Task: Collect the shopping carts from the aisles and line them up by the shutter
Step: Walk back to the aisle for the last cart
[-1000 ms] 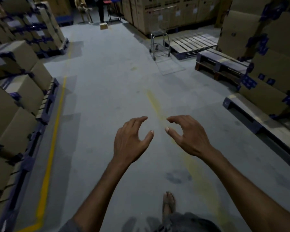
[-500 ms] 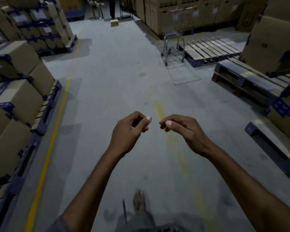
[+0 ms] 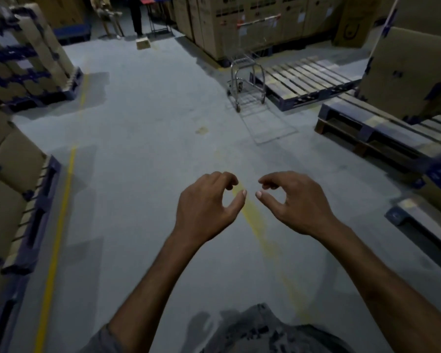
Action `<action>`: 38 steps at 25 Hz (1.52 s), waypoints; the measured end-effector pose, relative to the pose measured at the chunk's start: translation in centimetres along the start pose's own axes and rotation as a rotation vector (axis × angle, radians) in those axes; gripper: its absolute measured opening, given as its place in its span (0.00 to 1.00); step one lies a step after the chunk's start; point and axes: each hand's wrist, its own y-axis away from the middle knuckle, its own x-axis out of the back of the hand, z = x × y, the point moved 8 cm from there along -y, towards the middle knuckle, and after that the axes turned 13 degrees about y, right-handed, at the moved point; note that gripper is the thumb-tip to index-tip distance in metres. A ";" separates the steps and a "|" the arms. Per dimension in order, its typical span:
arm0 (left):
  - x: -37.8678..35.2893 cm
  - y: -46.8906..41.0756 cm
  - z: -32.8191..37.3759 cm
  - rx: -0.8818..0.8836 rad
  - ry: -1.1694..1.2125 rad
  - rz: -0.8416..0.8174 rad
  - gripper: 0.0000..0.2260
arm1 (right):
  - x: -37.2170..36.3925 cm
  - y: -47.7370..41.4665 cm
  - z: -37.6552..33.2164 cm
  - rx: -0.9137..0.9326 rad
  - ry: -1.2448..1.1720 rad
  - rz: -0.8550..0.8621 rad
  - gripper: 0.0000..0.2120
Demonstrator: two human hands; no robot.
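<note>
A wire shopping cart (image 3: 246, 72) with a red handle stands ahead and right of centre, beside an empty pallet and in front of tall cartons. Both my arms reach forward over the grey floor, well short of the cart. My left hand (image 3: 207, 203) and my right hand (image 3: 293, 200) hang side by side, thumbs nearly meeting. On each, the fingers are loosely curled with a gap to the thumb. Neither holds anything. No shutter is in view.
Empty wooden pallets (image 3: 306, 79) (image 3: 382, 128) line the right side, below stacked cartons (image 3: 415, 70). Boxes on blue pallets (image 3: 13, 179) run along the left behind a yellow floor line (image 3: 59, 217). A small box (image 3: 143, 43) and a standing person (image 3: 136, 15) are at the far end.
I have moved forward, and the cart looks nearer. Half a second ago both hands pinched fingers to thumb; now the fingers have loosened away from the thumbs.
</note>
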 end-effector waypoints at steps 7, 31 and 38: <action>-8.3 -16.8 -7.4 0.012 -0.026 -0.134 0.14 | -3.3 -14.8 6.6 0.087 0.263 0.122 0.16; -27.5 -73.9 -30.8 0.001 -0.375 -0.059 0.28 | -26.1 -71.4 33.0 -0.002 0.722 -0.168 0.32; -29.4 -90.6 -38.9 0.014 -0.217 -0.106 0.31 | -28.9 -86.2 38.8 -0.201 0.500 -0.034 0.35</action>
